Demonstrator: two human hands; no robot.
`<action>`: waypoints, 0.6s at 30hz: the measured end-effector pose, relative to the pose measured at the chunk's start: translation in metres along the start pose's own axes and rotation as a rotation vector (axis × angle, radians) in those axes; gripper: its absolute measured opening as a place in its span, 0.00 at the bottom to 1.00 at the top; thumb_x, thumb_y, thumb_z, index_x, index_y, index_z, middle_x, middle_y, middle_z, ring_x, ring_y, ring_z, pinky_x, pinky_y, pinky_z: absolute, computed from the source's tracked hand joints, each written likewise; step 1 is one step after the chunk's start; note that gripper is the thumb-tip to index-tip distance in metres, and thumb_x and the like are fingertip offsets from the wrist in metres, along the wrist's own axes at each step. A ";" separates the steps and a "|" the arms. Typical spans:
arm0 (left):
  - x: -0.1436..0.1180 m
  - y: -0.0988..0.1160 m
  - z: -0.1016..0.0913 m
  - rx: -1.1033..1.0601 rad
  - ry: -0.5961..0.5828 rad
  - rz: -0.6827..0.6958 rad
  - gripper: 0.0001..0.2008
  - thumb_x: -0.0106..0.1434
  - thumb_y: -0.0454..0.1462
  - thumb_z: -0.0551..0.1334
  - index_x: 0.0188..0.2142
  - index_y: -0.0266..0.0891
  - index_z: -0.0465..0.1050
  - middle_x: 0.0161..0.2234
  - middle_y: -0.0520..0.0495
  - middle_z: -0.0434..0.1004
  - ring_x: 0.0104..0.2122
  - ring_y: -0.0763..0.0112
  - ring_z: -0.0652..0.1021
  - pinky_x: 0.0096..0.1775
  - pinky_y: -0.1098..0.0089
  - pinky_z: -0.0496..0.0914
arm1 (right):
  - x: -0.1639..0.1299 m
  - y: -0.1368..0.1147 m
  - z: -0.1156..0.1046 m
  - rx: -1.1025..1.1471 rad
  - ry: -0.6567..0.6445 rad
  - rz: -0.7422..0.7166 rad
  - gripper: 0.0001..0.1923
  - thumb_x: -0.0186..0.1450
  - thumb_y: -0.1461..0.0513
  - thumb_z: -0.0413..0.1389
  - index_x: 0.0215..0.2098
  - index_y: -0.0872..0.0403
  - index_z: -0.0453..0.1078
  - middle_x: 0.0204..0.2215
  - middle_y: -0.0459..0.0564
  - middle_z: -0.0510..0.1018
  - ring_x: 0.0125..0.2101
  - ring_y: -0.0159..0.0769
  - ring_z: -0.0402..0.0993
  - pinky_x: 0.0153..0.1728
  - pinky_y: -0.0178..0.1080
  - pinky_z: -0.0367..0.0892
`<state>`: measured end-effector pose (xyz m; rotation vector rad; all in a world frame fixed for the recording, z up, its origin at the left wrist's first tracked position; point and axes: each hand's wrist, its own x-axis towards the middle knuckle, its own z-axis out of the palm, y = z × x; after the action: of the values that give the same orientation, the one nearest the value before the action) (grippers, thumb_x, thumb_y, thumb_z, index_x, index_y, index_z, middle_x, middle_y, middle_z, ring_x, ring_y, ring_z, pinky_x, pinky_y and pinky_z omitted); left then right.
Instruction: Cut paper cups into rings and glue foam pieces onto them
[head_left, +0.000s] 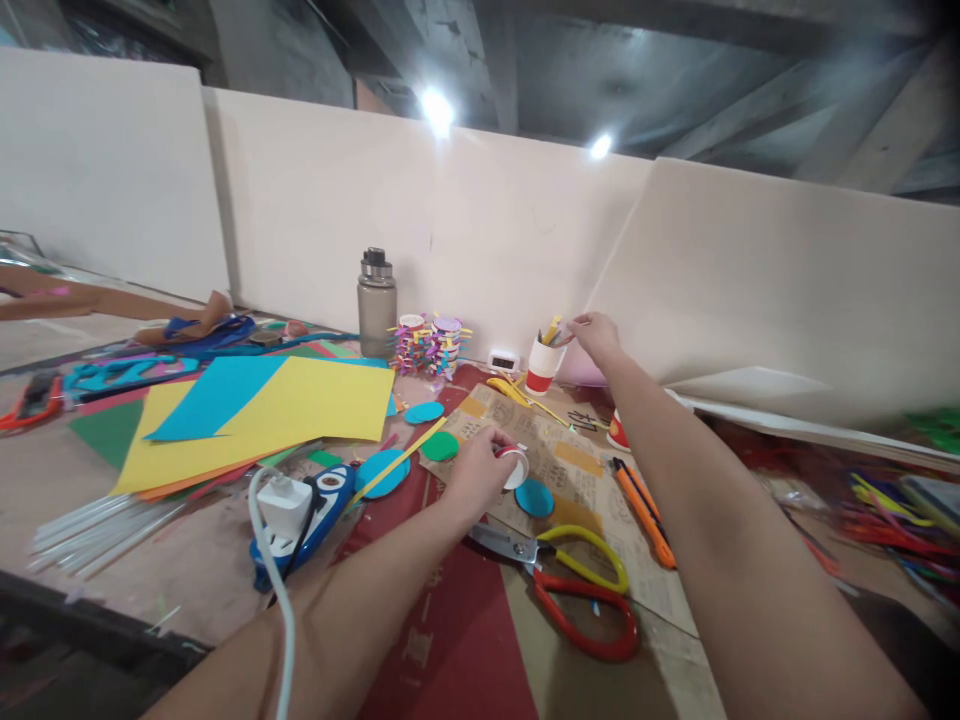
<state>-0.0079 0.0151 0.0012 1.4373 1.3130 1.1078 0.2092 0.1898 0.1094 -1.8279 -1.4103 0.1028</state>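
Observation:
My left hand (484, 470) is closed around a small round white piece with a red edge (514, 468), held just above the brown cardboard. Farther back, my right hand (598, 336) reaches to the top of a red-and-white paper cup (541, 366) holding pens and other sticks. Its fingers are pinched together at the cup's rim; what they grip is too small to make out. Blue paper discs (535, 497) and a green disc (439, 446) lie around my left hand. Large scissors (562, 570) with yellow and red handles lie in front of it.
An orange cutter (643, 512) lies near my right forearm. Yellow and blue paper sheets (330, 395), clear sticks (105, 530) and a blue power strip (307, 520) with a white cable are left. A bottle (376, 310) stands behind. Another person's arm (97, 300) shows far left.

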 end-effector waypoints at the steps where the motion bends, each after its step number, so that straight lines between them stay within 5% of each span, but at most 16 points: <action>1: 0.002 -0.002 -0.002 0.028 0.010 0.021 0.04 0.51 0.30 0.63 0.26 0.40 0.70 0.24 0.49 0.74 0.24 0.69 0.72 0.26 0.72 0.62 | -0.004 0.000 -0.002 0.009 0.031 -0.001 0.18 0.64 0.59 0.55 0.48 0.60 0.73 0.43 0.58 0.79 0.43 0.38 0.74 0.45 0.36 0.65; 4: 0.010 -0.009 -0.007 0.100 0.032 0.078 0.04 0.51 0.30 0.64 0.27 0.40 0.71 0.24 0.50 0.74 0.25 0.70 0.72 0.28 0.72 0.62 | -0.019 0.001 -0.007 0.036 0.135 0.013 0.24 0.67 0.58 0.51 0.57 0.63 0.63 0.50 0.63 0.74 0.48 0.39 0.71 0.50 0.38 0.63; 8: 0.019 -0.017 -0.014 0.152 0.069 0.081 0.06 0.48 0.29 0.66 0.22 0.41 0.71 0.22 0.50 0.72 0.24 0.69 0.70 0.29 0.71 0.62 | -0.053 0.004 -0.007 0.046 0.277 -0.024 0.20 0.69 0.62 0.44 0.56 0.62 0.61 0.52 0.63 0.71 0.50 0.39 0.69 0.51 0.37 0.62; 12: 0.024 -0.021 -0.017 0.154 0.110 0.113 0.09 0.43 0.29 0.68 0.17 0.41 0.69 0.19 0.51 0.69 0.26 0.67 0.70 0.34 0.70 0.63 | -0.087 0.009 0.009 -0.208 -0.134 -0.188 0.19 0.70 0.63 0.40 0.53 0.59 0.66 0.48 0.58 0.76 0.46 0.36 0.73 0.46 0.34 0.65; 18: 0.019 -0.009 -0.016 0.172 0.255 0.257 0.08 0.44 0.32 0.69 0.24 0.41 0.73 0.32 0.45 0.74 0.42 0.57 0.72 0.51 0.61 0.61 | -0.096 0.003 0.043 -0.390 -0.343 -0.262 0.15 0.68 0.64 0.51 0.51 0.55 0.72 0.49 0.59 0.78 0.49 0.41 0.75 0.47 0.35 0.66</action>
<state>-0.0252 0.0348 -0.0032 1.6686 1.4573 1.4132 0.1540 0.1323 0.0411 -1.9787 -2.0150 0.0056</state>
